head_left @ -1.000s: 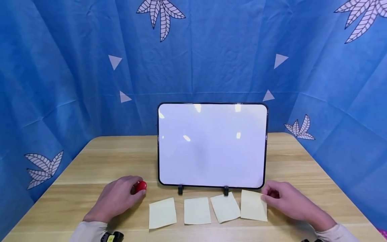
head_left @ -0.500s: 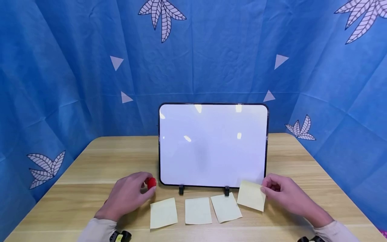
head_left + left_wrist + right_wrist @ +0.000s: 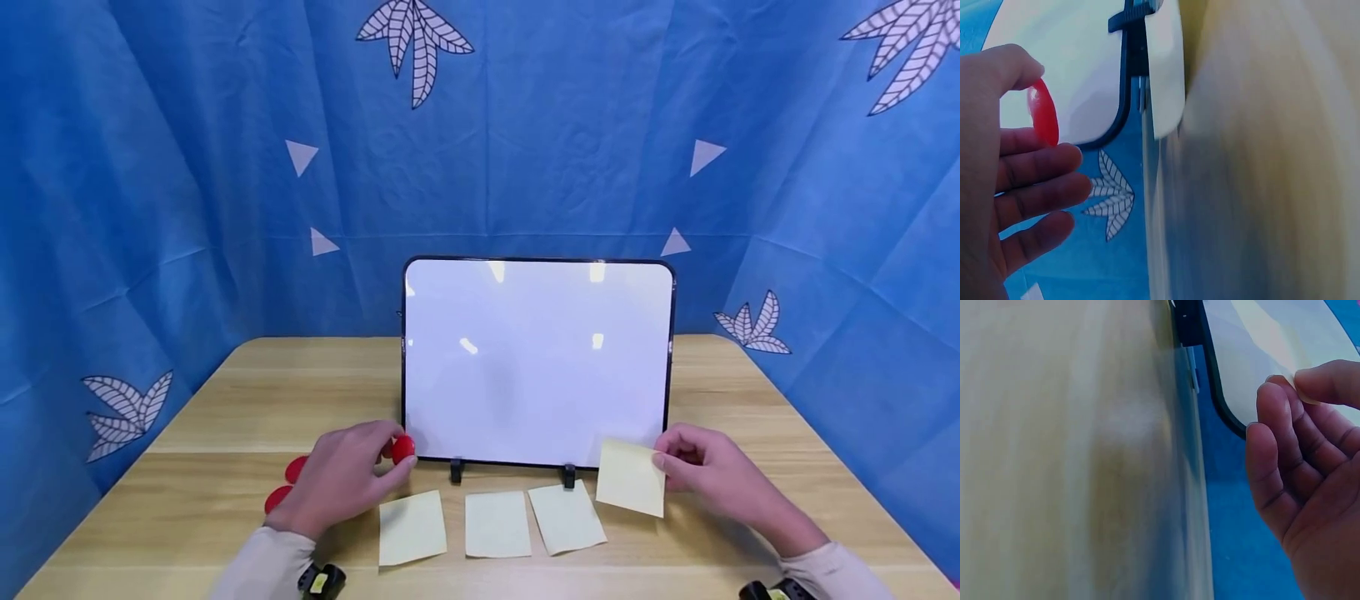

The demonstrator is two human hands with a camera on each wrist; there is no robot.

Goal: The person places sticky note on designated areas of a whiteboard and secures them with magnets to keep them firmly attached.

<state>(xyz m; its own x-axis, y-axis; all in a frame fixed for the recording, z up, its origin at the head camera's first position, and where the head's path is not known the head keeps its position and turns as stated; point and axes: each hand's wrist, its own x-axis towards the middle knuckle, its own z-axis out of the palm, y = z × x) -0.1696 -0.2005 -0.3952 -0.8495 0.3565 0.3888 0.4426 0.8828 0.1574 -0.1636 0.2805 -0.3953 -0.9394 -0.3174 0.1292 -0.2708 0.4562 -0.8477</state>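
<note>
My left hand (image 3: 341,475) pinches a round red magnet (image 3: 403,450) between thumb and index finger, beside the lower left corner of the whiteboard (image 3: 536,358). In the left wrist view the magnet (image 3: 1044,115) is seen edge-on, with the other fingers loosely bent below it. A pale yellow sticky note (image 3: 632,477) is lifted off the table, its right edge pinched by my right hand (image 3: 716,475). It overlaps the board's lower right part in the head view; whether it touches is unclear. In the right wrist view, thumb and fingertips (image 3: 1316,381) meet on the note's edge.
Lying on the table (image 3: 315,392) in a row are a left note (image 3: 412,527), a middle note (image 3: 497,525) and a tilted note (image 3: 567,517). Two more red magnets (image 3: 279,498) are by my left wrist. Black feet (image 3: 456,472) support the whiteboard; a blue curtain (image 3: 525,125) hangs behind.
My right hand has lifted the rightmost note off the table toward the board. My left hand has carried its magnet rightward to the board's corner, uncovering two magnets behind the wrist.
</note>
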